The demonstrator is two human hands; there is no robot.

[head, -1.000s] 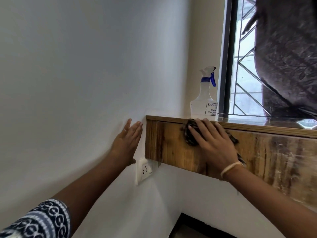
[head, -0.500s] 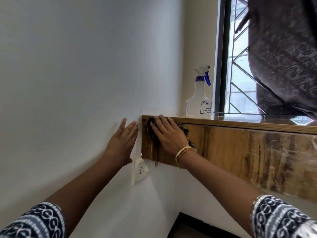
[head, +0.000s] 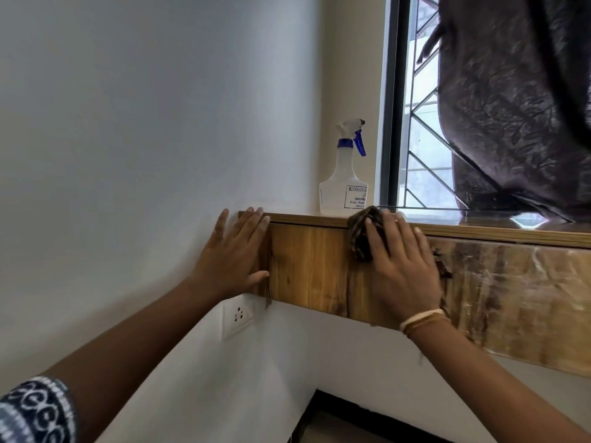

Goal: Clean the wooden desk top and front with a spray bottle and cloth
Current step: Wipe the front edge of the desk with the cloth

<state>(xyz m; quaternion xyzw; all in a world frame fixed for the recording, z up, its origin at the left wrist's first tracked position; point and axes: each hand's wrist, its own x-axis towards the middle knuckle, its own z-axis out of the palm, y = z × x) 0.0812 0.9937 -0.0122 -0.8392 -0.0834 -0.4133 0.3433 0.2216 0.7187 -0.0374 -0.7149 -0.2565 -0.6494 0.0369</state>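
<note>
- The right hand (head: 403, 270) and its cloth (head: 364, 233) have slid right along the desk (head: 313, 266) front; the left hand (head: 235, 254) moved from the wall onto the desk's left end.
- Both hands lie flat, fingers straight. The right one presses the cloth on the wood, just below the spray bottle (head: 345, 183).
- The spray bottle stands on the desk top.

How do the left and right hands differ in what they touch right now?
The left hand lies bare at the desk front's left end by the wall; the right hand presses a dark cloth against that front, wearing a bracelet. Both lie flat, fingers straight.
</note>
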